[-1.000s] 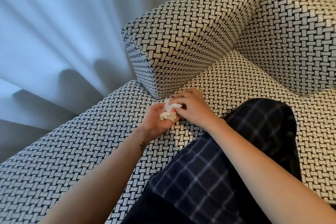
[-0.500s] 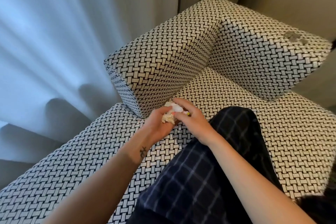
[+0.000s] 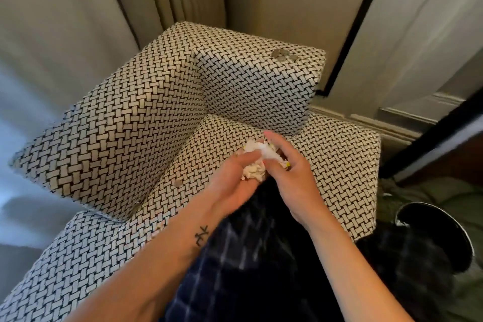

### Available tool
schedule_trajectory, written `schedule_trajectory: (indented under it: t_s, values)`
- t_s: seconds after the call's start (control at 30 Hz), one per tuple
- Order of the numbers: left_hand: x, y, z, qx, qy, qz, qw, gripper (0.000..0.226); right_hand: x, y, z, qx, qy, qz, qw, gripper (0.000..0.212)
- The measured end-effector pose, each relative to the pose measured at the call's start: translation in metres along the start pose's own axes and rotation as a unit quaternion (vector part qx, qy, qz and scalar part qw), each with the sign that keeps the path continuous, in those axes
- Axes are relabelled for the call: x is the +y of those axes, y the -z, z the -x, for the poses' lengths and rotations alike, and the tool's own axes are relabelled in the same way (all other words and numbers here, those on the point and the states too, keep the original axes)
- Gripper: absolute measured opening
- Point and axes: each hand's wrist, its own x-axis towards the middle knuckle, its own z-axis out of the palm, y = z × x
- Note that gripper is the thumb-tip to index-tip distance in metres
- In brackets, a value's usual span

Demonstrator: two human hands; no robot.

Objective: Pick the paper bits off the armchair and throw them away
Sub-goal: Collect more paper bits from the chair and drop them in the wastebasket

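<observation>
left hand (image 3: 235, 180) cups crumpled white paper bits (image 3: 257, 162) | right hand (image 3: 290, 172) pinches the same wad from above | both over black-and-white woven armchair (image 3: 125, 133) seat | round black bin (image 3: 433, 238) lower right

Left hand (image 3: 231, 188): palm up, cupping a crumpled white-and-cream wad of paper bits (image 3: 254, 168), thumb laid over it. Right hand (image 3: 295, 180): fingers curled onto the same wad from the far side. Both are above the seat of the black-and-white basket-weave armchair (image 3: 125, 125). My leg in dark navy checked trousers (image 3: 248, 256) lies across the seat. Two grey patches (image 3: 283, 54) mark one arm's top; scrap or stain, I cannot tell. A round black shiny-rimmed container (image 3: 439, 219) stands just beside the chair.
</observation>
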Motion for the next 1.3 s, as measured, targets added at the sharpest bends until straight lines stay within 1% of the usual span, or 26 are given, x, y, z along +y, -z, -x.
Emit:
schedule_trajectory:
  t_s: [0.07, 0.2, 0.3, 0.4, 0.47, 0.53, 0.63, 0.73, 0.83, 0.9, 0.93, 0.97, 1.0, 1.07, 1.1, 1.13, 1.17, 1.2, 1.23, 1.27, 1.3]
  values:
    - [-0.019, -0.023, -0.017, -0.017, 0.023, -0.029, 0.999, 0.029, 0.001, 0.032, 0.004, 0.034, -0.003, -0.005, 0.999, 0.052]
    - [-0.066, -0.062, -0.057, -0.026, 0.084, -0.081, 0.993, 0.042, 0.014, 0.096, 0.011, 0.109, -0.02, -0.001, 0.994, 0.056]
    - [-0.104, -0.092, -0.084, -0.043, 0.129, -0.094, 0.986, 0.039, 0.029, 0.142, 0.015, 0.159, -0.032, -0.007, 0.987, 0.061]
    - [-0.145, -0.124, -0.106, -0.061, 0.144, -0.123, 0.98, 0.035, 0.047, 0.188, 0.015, 0.21, -0.05, -0.065, 0.974, 0.062]
    - [-0.174, -0.143, -0.126, -0.068, 0.16, -0.13, 0.976, 0.037, 0.058, 0.219, 0.017, 0.246, -0.05, -0.128, 0.96, 0.059]
    - [-0.197, -0.152, -0.144, -0.072, 0.169, -0.14, 0.973, 0.031, 0.064, 0.241, 0.02, 0.263, -0.051, -0.197, 0.943, 0.055]
    - [-0.239, -0.169, -0.169, -0.078, 0.195, -0.163, 0.964, 0.025, 0.078, 0.278, 0.03, 0.289, -0.051, -0.269, 0.917, 0.056]
    - [-0.277, -0.177, -0.192, -0.074, 0.206, -0.183, 0.958, 0.024, 0.102, 0.306, 0.037, 0.329, -0.06, -0.308, 0.891, 0.046]
    - [-0.307, -0.18, -0.212, -0.054, 0.213, -0.212, 0.952, 0.035, 0.119, 0.324, 0.042, 0.364, -0.052, -0.351, 0.861, 0.046]
    - [-0.325, -0.182, -0.223, -0.059, 0.221, -0.238, 0.944, 0.037, 0.128, 0.339, 0.042, 0.4, -0.066, -0.376, 0.833, 0.047]
    - [-0.338, -0.183, -0.229, -0.071, 0.236, -0.244, 0.938, 0.033, 0.139, 0.349, 0.043, 0.421, -0.083, -0.392, 0.814, 0.046]
    - [-0.348, -0.185, -0.235, -0.085, 0.25, -0.252, 0.931, 0.026, 0.15, 0.357, 0.045, 0.437, -0.087, -0.38, 0.811, 0.044]
    - [-0.356, -0.186, -0.24, -0.093, 0.268, -0.253, 0.925, 0.021, 0.16, 0.363, 0.049, 0.47, -0.087, -0.326, 0.816, 0.04]
    - [-0.372, -0.19, -0.25, -0.096, 0.287, -0.273, 0.913, 0.023, 0.176, 0.372, 0.052, 0.503, -0.075, -0.318, 0.8, 0.04]
    - [-0.38, -0.193, -0.254, -0.097, 0.29, -0.284, 0.909, 0.025, 0.186, 0.378, 0.054, 0.5, -0.056, -0.364, 0.784, 0.037]
    - [-0.389, -0.195, -0.259, -0.085, 0.297, -0.287, 0.907, 0.026, 0.194, 0.385, 0.057, 0.508, -0.053, -0.386, 0.768, 0.032]
    - [-0.394, -0.197, -0.263, -0.074, 0.304, -0.285, 0.906, 0.029, 0.203, 0.392, 0.059, 0.526, -0.049, -0.381, 0.759, 0.028]
    - [-0.402, -0.2, -0.267, -0.056, 0.31, -0.284, 0.906, 0.034, 0.211, 0.402, 0.061, 0.522, -0.049, -0.405, 0.749, 0.025]
    - [-0.408, -0.202, -0.271, -0.04, 0.319, -0.286, 0.902, 0.039, 0.22, 0.413, 0.063, 0.503, -0.051, -0.444, 0.74, 0.023]
    - [-0.415, -0.204, -0.276, -0.023, 0.327, -0.288, 0.9, 0.043, 0.225, 0.421, 0.064, 0.492, -0.061, -0.454, 0.74, 0.029]
    - [-0.42, -0.205, -0.28, -0.013, 0.337, -0.287, 0.896, 0.046, 0.232, 0.426, 0.065, 0.495, -0.072, -0.459, 0.734, 0.03]
